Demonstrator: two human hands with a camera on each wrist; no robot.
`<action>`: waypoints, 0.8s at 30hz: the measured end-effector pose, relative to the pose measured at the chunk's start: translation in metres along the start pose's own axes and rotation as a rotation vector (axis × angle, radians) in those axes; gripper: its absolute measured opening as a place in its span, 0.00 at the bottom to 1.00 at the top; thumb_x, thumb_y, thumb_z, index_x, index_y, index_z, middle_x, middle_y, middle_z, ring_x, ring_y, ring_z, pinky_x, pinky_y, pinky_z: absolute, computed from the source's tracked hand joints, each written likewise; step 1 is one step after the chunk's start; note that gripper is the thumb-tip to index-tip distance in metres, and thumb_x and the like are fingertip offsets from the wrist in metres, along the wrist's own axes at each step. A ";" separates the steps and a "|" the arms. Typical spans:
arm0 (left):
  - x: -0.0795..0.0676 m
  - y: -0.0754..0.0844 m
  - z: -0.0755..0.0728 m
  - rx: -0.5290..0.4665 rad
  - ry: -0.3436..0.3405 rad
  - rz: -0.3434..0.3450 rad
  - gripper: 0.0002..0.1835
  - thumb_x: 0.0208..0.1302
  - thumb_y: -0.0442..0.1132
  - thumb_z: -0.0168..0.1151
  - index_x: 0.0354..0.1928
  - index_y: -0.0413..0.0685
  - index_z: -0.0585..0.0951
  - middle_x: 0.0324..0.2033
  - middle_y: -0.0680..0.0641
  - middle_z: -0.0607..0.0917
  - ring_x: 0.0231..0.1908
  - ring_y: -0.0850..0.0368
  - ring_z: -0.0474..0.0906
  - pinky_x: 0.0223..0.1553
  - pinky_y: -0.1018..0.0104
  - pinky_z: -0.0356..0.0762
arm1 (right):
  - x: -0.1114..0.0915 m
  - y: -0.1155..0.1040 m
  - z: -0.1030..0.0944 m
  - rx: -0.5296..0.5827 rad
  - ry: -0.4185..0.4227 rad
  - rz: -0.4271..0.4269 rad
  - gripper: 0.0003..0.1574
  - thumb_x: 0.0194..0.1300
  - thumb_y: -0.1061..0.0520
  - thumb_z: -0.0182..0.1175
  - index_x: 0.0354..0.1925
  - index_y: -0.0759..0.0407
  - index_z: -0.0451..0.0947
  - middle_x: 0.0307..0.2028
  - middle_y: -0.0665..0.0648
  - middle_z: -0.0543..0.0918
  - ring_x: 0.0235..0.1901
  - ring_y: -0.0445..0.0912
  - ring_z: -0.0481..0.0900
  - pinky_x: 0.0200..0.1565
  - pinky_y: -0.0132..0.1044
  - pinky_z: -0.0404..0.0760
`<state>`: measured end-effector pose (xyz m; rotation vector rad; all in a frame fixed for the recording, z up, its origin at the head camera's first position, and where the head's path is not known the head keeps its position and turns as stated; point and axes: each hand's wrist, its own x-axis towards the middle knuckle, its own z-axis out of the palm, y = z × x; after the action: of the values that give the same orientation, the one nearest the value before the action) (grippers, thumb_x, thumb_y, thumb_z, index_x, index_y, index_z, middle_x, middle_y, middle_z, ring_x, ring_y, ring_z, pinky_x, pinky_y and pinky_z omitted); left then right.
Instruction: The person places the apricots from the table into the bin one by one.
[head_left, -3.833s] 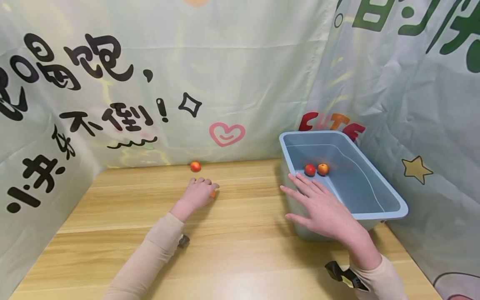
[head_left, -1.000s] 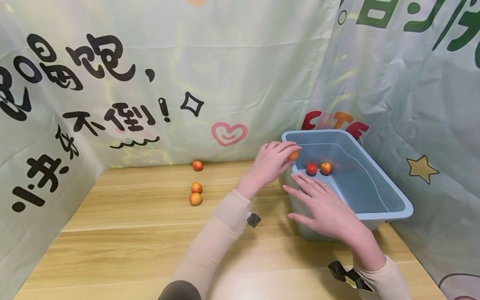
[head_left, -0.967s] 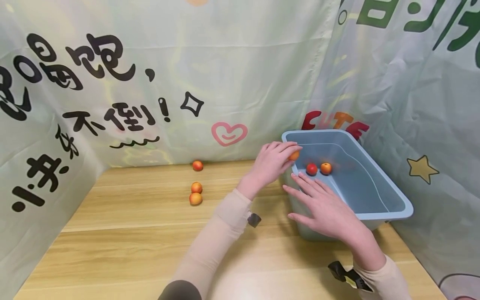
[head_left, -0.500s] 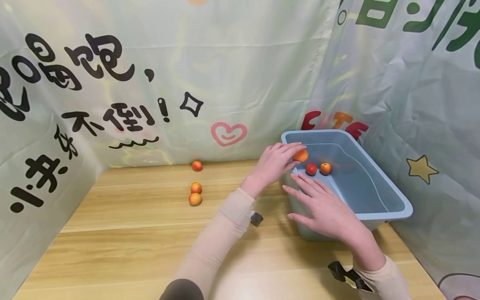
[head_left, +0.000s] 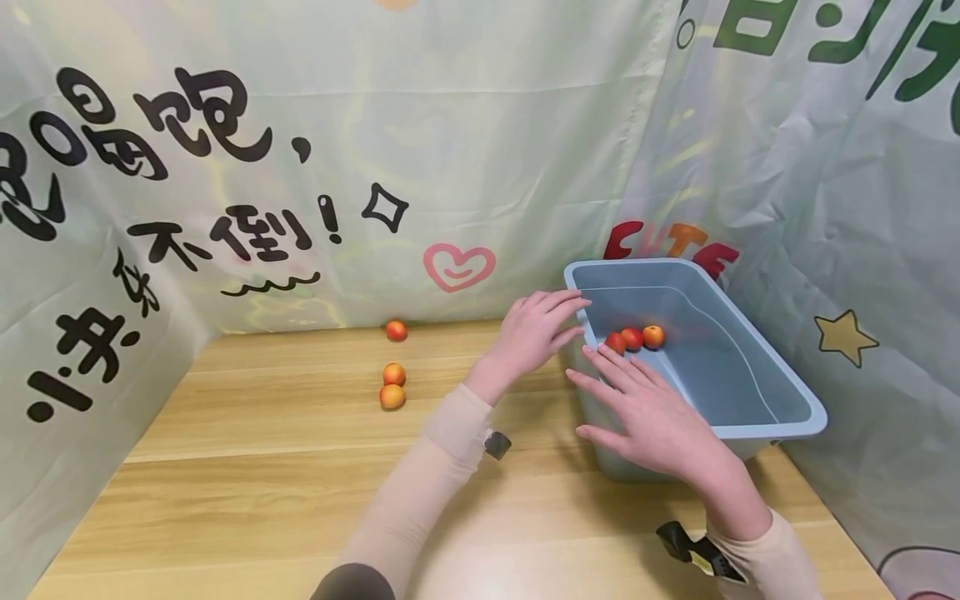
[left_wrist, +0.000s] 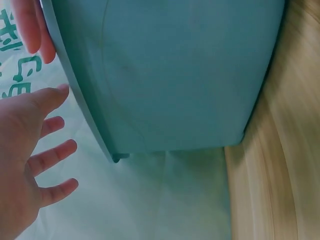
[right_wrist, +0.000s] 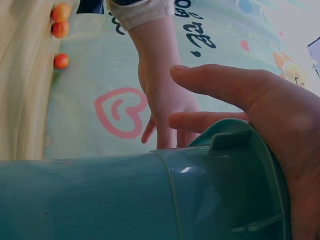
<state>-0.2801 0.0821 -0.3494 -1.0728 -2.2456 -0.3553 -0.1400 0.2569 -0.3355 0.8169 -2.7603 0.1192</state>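
My left hand [head_left: 529,335] is at the left rim of a blue-grey plastic bin [head_left: 783,408], fingers extended and nothing in them. In the left wrist view its thumb and fingers spread beside the bin's wall [left_wrist: 190,75]. My right hand [head_left: 651,415] lies over the bin's near left corner, fingers spread and holding nothing; the right wrist view shows it at the rim. Inside the bin sit three small round fruits: a red-orange one [head_left: 615,342] partly hidden by right-hand fingertips, a red one [head_left: 632,337] and an orange one [head_left: 653,337].
On the wooden table [head_left: 262,450], two orange-red fruits [head_left: 392,396] sit touching, left of the bin. A redder fruit [head_left: 397,331] is behind them by the printed cloth backdrop [head_left: 510,167]. Cloth also rises right of the bin.
Earlier my left hand carried an orange fruit from the table to the bin's rim. It has let go and drawn slightly left; the fruit now lies in the bin. My right hand stays put.
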 end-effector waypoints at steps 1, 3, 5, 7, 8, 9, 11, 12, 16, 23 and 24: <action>-0.002 -0.001 0.000 0.000 0.007 0.000 0.22 0.66 0.52 0.62 0.60 0.59 0.78 0.59 0.54 0.81 0.55 0.56 0.79 0.51 0.60 0.78 | 0.000 0.000 0.000 0.000 0.001 0.001 0.44 0.59 0.36 0.64 0.69 0.48 0.67 0.74 0.60 0.61 0.73 0.58 0.58 0.68 0.59 0.60; -0.007 -0.003 0.000 -0.003 0.017 -0.002 0.22 0.65 0.52 0.63 0.60 0.59 0.78 0.57 0.54 0.82 0.54 0.56 0.79 0.51 0.60 0.78 | 0.000 0.000 0.000 0.001 0.002 0.002 0.44 0.59 0.36 0.64 0.69 0.48 0.67 0.74 0.60 0.61 0.73 0.58 0.58 0.68 0.59 0.59; -0.011 -0.005 -0.001 -0.012 0.017 -0.009 0.21 0.65 0.52 0.63 0.59 0.59 0.79 0.56 0.54 0.82 0.53 0.55 0.79 0.51 0.59 0.78 | 0.000 0.000 0.000 0.003 0.000 0.004 0.44 0.59 0.36 0.64 0.69 0.48 0.67 0.74 0.60 0.61 0.73 0.58 0.58 0.69 0.58 0.59; -0.016 -0.007 -0.002 -0.019 0.009 -0.016 0.21 0.65 0.53 0.62 0.59 0.59 0.79 0.55 0.54 0.83 0.54 0.55 0.79 0.52 0.58 0.77 | 0.000 0.000 0.000 0.006 -0.002 0.008 0.43 0.60 0.36 0.64 0.69 0.47 0.67 0.74 0.60 0.61 0.73 0.58 0.57 0.69 0.59 0.59; -0.019 -0.007 -0.002 -0.022 0.003 -0.022 0.21 0.65 0.53 0.62 0.59 0.59 0.79 0.55 0.55 0.83 0.53 0.55 0.79 0.52 0.58 0.77 | 0.000 0.000 0.000 0.008 -0.004 0.010 0.43 0.60 0.36 0.64 0.69 0.47 0.67 0.74 0.59 0.61 0.73 0.58 0.57 0.69 0.59 0.59; -0.021 -0.008 -0.003 -0.023 -0.005 -0.027 0.21 0.66 0.53 0.62 0.59 0.59 0.79 0.55 0.55 0.83 0.54 0.55 0.79 0.52 0.58 0.77 | 0.000 0.000 0.000 0.010 -0.005 0.013 0.43 0.60 0.36 0.64 0.69 0.47 0.67 0.74 0.59 0.61 0.73 0.59 0.57 0.69 0.59 0.59; -0.026 -0.009 -0.004 -0.025 -0.018 -0.035 0.21 0.66 0.53 0.61 0.59 0.59 0.79 0.55 0.56 0.83 0.54 0.55 0.79 0.52 0.57 0.76 | 0.000 0.000 0.000 0.014 -0.005 0.015 0.43 0.59 0.37 0.64 0.69 0.47 0.67 0.74 0.59 0.61 0.73 0.59 0.57 0.69 0.59 0.59; -0.029 -0.010 -0.004 -0.024 -0.025 -0.038 0.21 0.66 0.53 0.61 0.59 0.60 0.79 0.55 0.56 0.82 0.54 0.55 0.79 0.52 0.57 0.76 | 0.000 0.000 0.000 0.015 -0.005 0.015 0.43 0.59 0.37 0.64 0.69 0.47 0.67 0.74 0.59 0.61 0.73 0.59 0.57 0.69 0.59 0.58; -0.040 -0.014 -0.006 -0.030 -0.030 -0.048 0.21 0.65 0.51 0.63 0.59 0.59 0.79 0.54 0.56 0.83 0.54 0.54 0.79 0.52 0.55 0.76 | 0.000 0.000 0.001 0.015 0.000 0.009 0.44 0.59 0.37 0.65 0.69 0.47 0.67 0.74 0.59 0.61 0.73 0.58 0.57 0.69 0.58 0.58; -0.060 -0.024 -0.008 -0.009 -0.042 -0.065 0.21 0.63 0.51 0.65 0.58 0.58 0.80 0.53 0.54 0.84 0.52 0.53 0.79 0.50 0.54 0.77 | 0.000 0.000 0.000 0.014 -0.002 0.009 0.44 0.59 0.36 0.65 0.69 0.47 0.67 0.74 0.59 0.61 0.73 0.58 0.57 0.69 0.58 0.58; -0.063 -0.025 -0.009 -0.004 -0.054 -0.072 0.21 0.64 0.52 0.64 0.58 0.59 0.79 0.53 0.54 0.84 0.53 0.53 0.79 0.51 0.54 0.77 | 0.000 -0.001 0.000 0.014 -0.003 0.009 0.44 0.59 0.36 0.65 0.69 0.47 0.67 0.74 0.59 0.61 0.73 0.58 0.57 0.69 0.58 0.58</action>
<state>-0.2656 0.0234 -0.3819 -1.0168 -2.3363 -0.3657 -0.1392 0.2567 -0.3353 0.8081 -2.7691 0.1388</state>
